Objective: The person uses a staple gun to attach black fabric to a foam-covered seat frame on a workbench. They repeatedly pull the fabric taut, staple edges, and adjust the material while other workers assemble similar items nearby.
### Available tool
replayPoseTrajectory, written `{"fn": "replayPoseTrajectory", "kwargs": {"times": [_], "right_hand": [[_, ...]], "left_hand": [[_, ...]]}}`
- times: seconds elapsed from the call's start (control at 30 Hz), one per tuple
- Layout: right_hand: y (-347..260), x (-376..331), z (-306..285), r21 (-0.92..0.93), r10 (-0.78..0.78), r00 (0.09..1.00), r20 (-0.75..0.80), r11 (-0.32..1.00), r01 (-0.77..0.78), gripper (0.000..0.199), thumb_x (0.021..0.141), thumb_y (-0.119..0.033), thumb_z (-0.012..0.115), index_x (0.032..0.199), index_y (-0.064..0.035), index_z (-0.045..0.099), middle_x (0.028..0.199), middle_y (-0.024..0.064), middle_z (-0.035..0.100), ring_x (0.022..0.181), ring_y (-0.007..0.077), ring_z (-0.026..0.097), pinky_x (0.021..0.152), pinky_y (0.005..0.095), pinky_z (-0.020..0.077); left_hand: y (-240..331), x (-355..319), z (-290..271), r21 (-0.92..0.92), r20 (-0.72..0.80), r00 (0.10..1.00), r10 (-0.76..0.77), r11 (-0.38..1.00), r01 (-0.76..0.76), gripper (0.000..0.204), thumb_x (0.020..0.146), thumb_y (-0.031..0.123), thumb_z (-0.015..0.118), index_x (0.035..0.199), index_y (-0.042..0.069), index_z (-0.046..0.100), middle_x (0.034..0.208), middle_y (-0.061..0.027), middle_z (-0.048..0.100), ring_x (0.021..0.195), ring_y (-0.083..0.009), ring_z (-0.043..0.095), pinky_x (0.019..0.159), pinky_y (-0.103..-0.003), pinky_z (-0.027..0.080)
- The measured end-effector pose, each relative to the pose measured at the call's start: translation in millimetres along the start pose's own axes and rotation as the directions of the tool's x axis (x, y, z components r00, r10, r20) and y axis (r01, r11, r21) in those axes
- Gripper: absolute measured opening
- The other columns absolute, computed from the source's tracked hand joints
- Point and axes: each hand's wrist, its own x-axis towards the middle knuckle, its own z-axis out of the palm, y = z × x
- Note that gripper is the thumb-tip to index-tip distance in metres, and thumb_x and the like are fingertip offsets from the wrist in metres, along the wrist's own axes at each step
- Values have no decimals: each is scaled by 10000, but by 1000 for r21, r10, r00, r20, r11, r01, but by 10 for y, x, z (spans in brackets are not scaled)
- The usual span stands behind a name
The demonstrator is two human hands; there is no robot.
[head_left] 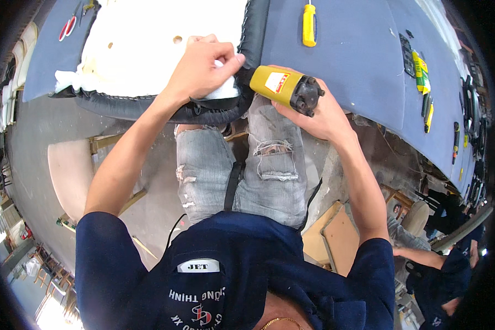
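Observation:
A seat panel with a white face [143, 49] and a black stitched cover edge [143, 109] lies on the table at the upper left. My left hand [206, 63] is closed over its near right corner, gripping white padding [225, 88] that shows below the fingers. My right hand [313, 113] wraps round a yellow and black staple gun [283, 87], just right of that corner. The gun's nose points toward the black edge; I cannot tell whether it touches. My right fingers are mostly hidden behind the gun.
On the blue-grey table [346, 66] lie a yellow-handled screwdriver [309, 25], red-handled scissors [67, 27], a yellow and green packet [421, 72] and a yellow-black cutter [429, 117]. A curved beige panel [69, 176] stands on the floor at left. Another person [440, 275] is at lower right.

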Motion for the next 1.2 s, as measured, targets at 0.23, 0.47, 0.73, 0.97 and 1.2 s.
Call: {"fn": "replayPoseTrajectory", "kwargs": {"times": [0.23, 0.47, 0.73, 0.97, 1.2], "right_hand": [[-78, -31, -95, 52, -10, 999, -49, 999, 13, 550, 817, -143, 784, 1341, -45, 645, 1130, 181, 748, 1052, 361, 714, 959, 391, 545], [-159, 13, -94, -97, 87, 995, -50, 991, -92, 464, 840, -170, 781, 1258, -2, 668, 1065, 162, 757, 978, 314, 725, 936, 383, 550], [-207, 207, -129, -91, 154, 988, -11, 984, -154, 406, 821, -184, 792, 1163, 15, 702, 1047, 162, 758, 960, 271, 728, 911, 369, 558], [-344, 295, -309, -143, 141, 989, -47, 979, -146, 414, 811, -209, 785, 1156, 8, 713, 1015, 162, 766, 917, 266, 732, 894, 379, 563], [-437, 303, -280, -134, 225, 974, -17, 965, -225, 435, 818, -219, 765, 1183, 9, 711, 1038, 147, 764, 940, 226, 717, 890, 369, 556]], "left_hand": [[8, 29, -22, 94, -71, 997, -27, 995, 33, 272, 870, 329, 776, 755, 106, 672, 679, 25, 592, 819, -178, 538, 914, -399, 361], [-61, -3, 21, 46, -48, 999, 12, 999, -9, 222, 872, 254, 737, 751, 93, 642, 724, 4, 628, 825, -185, 542, 913, -402, 366], [-22, -14, -10, -121, -208, 977, -37, 993, 12, 195, 875, 196, 709, 791, 45, 620, 720, -52, 581, 761, -192, 515, 694, -341, 418], [-9, 39, -16, -224, -257, 960, -115, 973, 56, 240, 892, 228, 726, 829, 16, 633, 737, -53, 568, 697, -152, 517, 681, -312, 442], [-34, 18, -17, -174, -274, 958, -85, 984, 38, 254, 891, 233, 740, 852, 2, 643, 751, -71, 605, 699, -151, 557, 693, -302, 475]]}}
